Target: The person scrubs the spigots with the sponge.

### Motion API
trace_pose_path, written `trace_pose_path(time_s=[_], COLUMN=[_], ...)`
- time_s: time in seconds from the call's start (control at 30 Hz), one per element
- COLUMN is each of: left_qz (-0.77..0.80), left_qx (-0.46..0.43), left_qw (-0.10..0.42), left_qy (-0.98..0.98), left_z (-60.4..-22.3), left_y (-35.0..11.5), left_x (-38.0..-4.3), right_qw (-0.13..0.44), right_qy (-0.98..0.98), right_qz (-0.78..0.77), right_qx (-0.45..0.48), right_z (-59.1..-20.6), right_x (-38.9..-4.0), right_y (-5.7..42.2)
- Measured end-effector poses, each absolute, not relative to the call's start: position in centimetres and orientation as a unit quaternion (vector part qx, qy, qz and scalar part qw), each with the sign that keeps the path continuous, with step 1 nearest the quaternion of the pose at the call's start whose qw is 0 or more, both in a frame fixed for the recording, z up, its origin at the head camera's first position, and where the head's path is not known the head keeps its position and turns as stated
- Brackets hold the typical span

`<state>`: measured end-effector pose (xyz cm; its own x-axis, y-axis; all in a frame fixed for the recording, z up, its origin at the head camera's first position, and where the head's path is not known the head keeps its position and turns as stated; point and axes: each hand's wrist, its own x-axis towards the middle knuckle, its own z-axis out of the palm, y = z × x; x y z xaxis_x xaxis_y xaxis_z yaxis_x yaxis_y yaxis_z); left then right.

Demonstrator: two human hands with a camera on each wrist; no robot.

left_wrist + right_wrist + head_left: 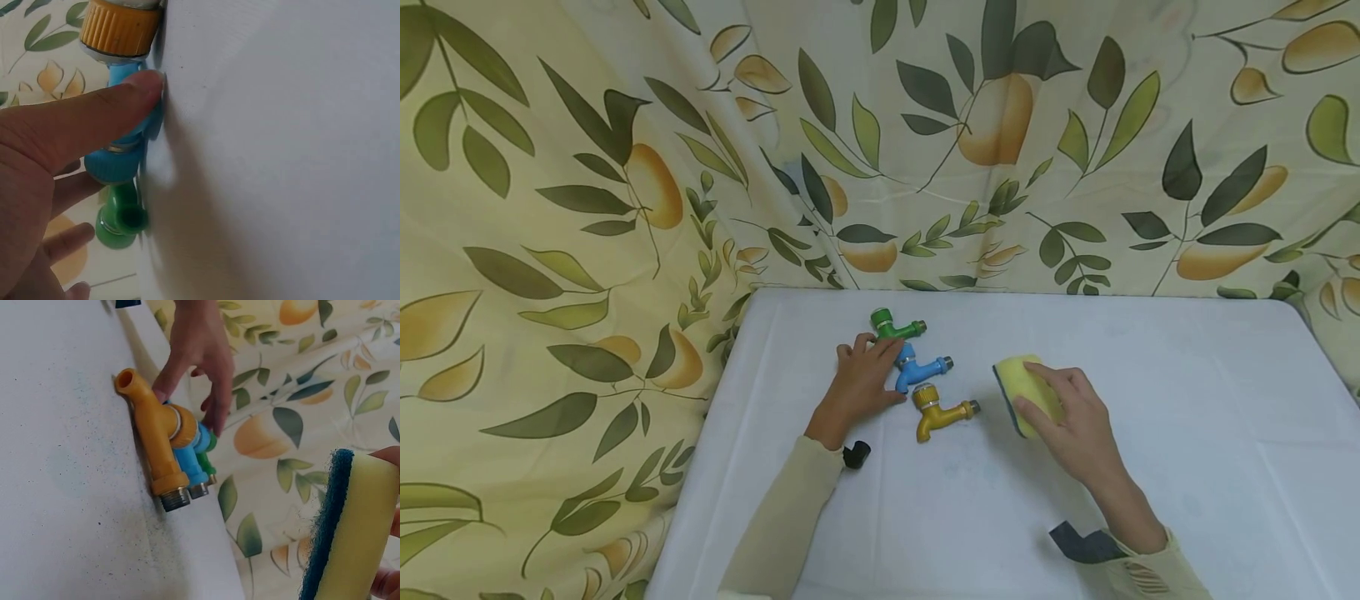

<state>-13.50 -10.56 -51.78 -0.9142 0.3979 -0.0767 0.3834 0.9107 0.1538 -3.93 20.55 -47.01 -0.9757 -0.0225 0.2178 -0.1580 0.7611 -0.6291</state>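
Three plastic taps lie in a row on the white-covered table: a green tap (897, 330) at the back, a blue tap (925, 372) in the middle and a yellow tap (934, 420) nearest. My left hand (857, 380) grips the blue tap from the left; in the left wrist view the thumb presses its spout (153, 120), with a finger behind its knob. To the right of the taps, my right hand (1081, 429) pinches a yellow sponge (1032, 390) between thumb and fingers. The sponge's dark scouring side (330, 519) faces the taps, apart from them.
The table's white cover (1210, 450) shows specks near the yellow tap in the right wrist view. A leaf-and-fruit patterned curtain (925, 192) hangs behind and to the left. Black pieces (857, 455) sit at both wrists.
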Motion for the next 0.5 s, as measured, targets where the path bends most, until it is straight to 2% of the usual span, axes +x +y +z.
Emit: trace_pose_path(time_s=[0.3, 0.5], left_qz=[0.133, 0.288], left_qx=[0.187, 0.160], left_qw=[0.041, 0.050], left_qy=[0.972, 0.943], left_z=[-51.60, -52.11], left_y=[-10.39, -10.64], left_x=[-14.01, -13.76], right_qw=[0.091, 0.092], right_qy=[-0.933, -0.936], right_qz=[0.345, 0.338], right_qx=[0.045, 0.043], right_z=[-46.95, -47.02], right_x=[-3.66, -3.46], right_y=[20.48, 20.59])
